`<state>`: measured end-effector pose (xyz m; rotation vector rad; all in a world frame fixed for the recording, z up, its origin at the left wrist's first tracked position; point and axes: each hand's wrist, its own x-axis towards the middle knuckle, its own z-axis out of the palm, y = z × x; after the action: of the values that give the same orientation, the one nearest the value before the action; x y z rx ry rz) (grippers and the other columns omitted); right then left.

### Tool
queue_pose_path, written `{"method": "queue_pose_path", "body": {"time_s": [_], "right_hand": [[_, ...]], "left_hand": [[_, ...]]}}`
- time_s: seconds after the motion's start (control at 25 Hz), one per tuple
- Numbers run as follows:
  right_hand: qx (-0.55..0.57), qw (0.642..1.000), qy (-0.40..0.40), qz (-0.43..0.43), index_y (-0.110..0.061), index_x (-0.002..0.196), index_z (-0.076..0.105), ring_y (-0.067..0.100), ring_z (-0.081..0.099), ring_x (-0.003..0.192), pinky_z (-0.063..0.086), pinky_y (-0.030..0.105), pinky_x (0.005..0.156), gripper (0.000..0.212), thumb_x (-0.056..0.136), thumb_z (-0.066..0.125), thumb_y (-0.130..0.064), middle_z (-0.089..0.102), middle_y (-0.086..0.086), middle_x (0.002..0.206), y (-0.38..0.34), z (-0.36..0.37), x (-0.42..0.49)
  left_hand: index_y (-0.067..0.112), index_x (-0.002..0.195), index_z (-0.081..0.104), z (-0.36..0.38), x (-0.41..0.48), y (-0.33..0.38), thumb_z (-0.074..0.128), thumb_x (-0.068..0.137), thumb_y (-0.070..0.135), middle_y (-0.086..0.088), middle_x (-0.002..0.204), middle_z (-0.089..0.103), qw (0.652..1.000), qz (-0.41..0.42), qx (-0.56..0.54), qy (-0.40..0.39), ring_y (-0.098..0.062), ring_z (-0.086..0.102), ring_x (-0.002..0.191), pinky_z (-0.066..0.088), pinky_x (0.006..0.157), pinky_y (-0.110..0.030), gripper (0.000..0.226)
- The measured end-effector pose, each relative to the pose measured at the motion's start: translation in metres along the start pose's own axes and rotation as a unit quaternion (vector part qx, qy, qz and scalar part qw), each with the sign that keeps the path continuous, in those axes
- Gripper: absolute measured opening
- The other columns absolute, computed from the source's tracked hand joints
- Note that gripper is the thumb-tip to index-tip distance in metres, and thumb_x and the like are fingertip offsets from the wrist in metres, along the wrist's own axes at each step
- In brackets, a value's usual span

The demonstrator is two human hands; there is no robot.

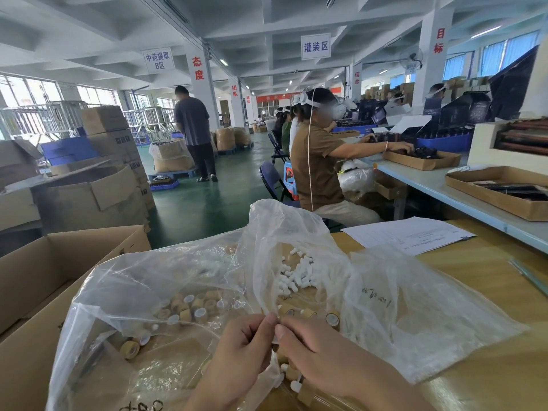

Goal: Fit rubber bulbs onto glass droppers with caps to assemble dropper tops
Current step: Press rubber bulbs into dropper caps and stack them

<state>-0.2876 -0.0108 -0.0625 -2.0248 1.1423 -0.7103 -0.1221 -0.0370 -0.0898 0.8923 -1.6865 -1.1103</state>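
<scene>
Bare-handed at a factory desk [480, 292], a worker has the left grip [243, 348] and right grip [317, 351] together, fingers curled and thumbs tip to tip. They pinch a small part [275, 339] that is hidden except for a white sliver, and what it is cannot be told. White rubber bulbs [293, 274] lie heaped in an open clear plastic bag [415, 307] just beyond the hands. Tan caps [189, 307] fill a 2nd bag [124, 292] to the left, lying over a cardboard box [44, 277]. A few bulb-and-cap pieces [292, 381] sit below the right wrist. No glass dropper can be made out for certain. The bulbs look light, soft and squashy, likely to fold if squeezed mid-body. They are best held low, near the open neck, and pushed straight. The caps look stiff and light, easy to hold by the side wall. Any glass tube would be thin and brittle, so it should be held close to the cap, never by the tip. Slack bag film beside the fingers could get caught in the fit.
</scene>
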Motion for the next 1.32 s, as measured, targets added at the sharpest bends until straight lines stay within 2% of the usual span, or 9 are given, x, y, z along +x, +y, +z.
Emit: {"method": "queue_pose_path", "body": {"time_s": [0.2,0.4,0.52,0.6,0.68,0.76,0.96,1.16,1.32], "right_hand": [[-0.024,1.000,0.010,-0.005,-0.031,0.071,0.044,0.005,0.036,0.055,0.033,0.026,0.056,0.031,0.099,0.034,-0.042,0.041,-0.010,0.062,0.002,0.001,0.001],[-0.026,1.000,0.017,-0.003,-0.037,0.061,0.042,0.005,0.033,0.046,0.028,0.021,0.048,0.036,0.096,0.040,-0.039,0.041,-0.012,0.051,0.005,-0.001,0.002],[-0.006,1.000,0.027,-0.014,-0.032,0.070,0.048,0.005,0.035,0.049,0.032,0.026,0.051,0.029,0.095,0.040,-0.043,0.043,-0.009,0.055,0.006,0.003,0.003],[0.015,0.999,0.034,-0.007,-0.030,0.084,0.057,0.006,0.045,0.053,0.039,0.028,0.054,0.034,0.092,0.038,-0.057,0.052,-0.005,0.062,0.006,0.003,0.003],[0.044,0.998,0.038,0.014,-0.039,0.087,0.060,0.003,0.054,0.053,0.045,0.020,0.052,0.036,0.089,0.037,-0.067,0.063,-0.006,0.067,0.011,-0.005,0.003],[0.046,0.997,0.045,0.037,-0.039,0.084,0.062,0.002,0.056,0.050,0.043,0.016,0.049,0.032,0.093,0.040,-0.061,0.066,-0.005,0.067,0.019,-0.015,0.003],[-0.067,0.991,0.097,0.068,-0.016,0.074,0.062,0.006,0.041,0.045,0.036,0.024,0.051,0.045,0.094,0.045,-0.052,0.050,-0.006,0.056,0.048,-0.035,0.006],[-0.076,0.981,0.155,0.088,-0.024,0.055,0.038,0.006,0.030,0.039,0.030,0.023,0.047,0.049,0.097,0.041,-0.048,0.035,-0.011,0.041,0.059,-0.039,0.009],[-0.107,0.970,0.179,0.128,-0.019,0.058,0.037,0.007,0.029,0.036,0.029,0.023,0.047,0.049,0.100,0.038,-0.044,0.029,-0.010,0.037,0.069,-0.043,0.010]], "left_hand": [[0.017,0.054,0.055,0.001,0.000,-0.001,0.047,0.090,0.033,0.004,0.040,0.033,1.000,0.002,-0.001,-0.005,-0.012,0.025,0.036,0.023,0.039,-0.018,0.040],[-0.006,0.063,0.054,0.003,0.000,-0.002,0.051,0.087,0.039,0.000,0.041,0.035,1.000,-0.005,-0.012,-0.013,-0.013,0.027,0.036,0.024,0.040,-0.018,0.051],[0.000,0.063,0.060,0.002,0.000,-0.001,0.051,0.090,0.035,-0.001,0.041,0.033,1.000,-0.009,-0.020,0.000,-0.012,0.026,0.036,0.023,0.040,-0.018,0.045],[0.007,0.059,0.061,0.001,-0.001,-0.001,0.052,0.092,0.035,-0.001,0.040,0.033,1.000,-0.014,-0.014,0.024,-0.013,0.026,0.036,0.022,0.040,-0.019,0.045],[0.008,0.055,0.053,0.002,-0.001,-0.001,0.053,0.091,0.042,-0.002,0.040,0.033,0.999,-0.019,0.006,0.048,-0.014,0.027,0.037,0.022,0.041,-0.022,0.050],[0.014,0.053,0.050,0.005,-0.002,0.000,0.054,0.086,0.042,-0.001,0.042,0.036,0.997,-0.015,0.043,0.063,-0.015,0.030,0.039,0.025,0.042,-0.025,0.043],[0.018,0.054,0.051,0.001,0.000,0.000,0.053,0.092,0.024,-0.005,0.047,0.040,0.991,-0.029,0.037,0.129,-0.015,0.033,0.043,0.027,0.044,-0.028,0.039],[0.016,0.063,0.057,0.001,0.001,-0.005,0.052,0.093,0.020,0.003,0.049,0.046,0.985,-0.026,0.100,0.137,-0.010,0.040,0.046,0.033,0.046,-0.023,0.031],[0.015,0.066,0.056,-0.020,0.004,-0.011,0.050,0.093,0.022,0.004,0.049,0.052,0.943,-0.065,0.200,0.259,-0.007,0.044,0.044,0.037,0.045,-0.023,0.029]]}}
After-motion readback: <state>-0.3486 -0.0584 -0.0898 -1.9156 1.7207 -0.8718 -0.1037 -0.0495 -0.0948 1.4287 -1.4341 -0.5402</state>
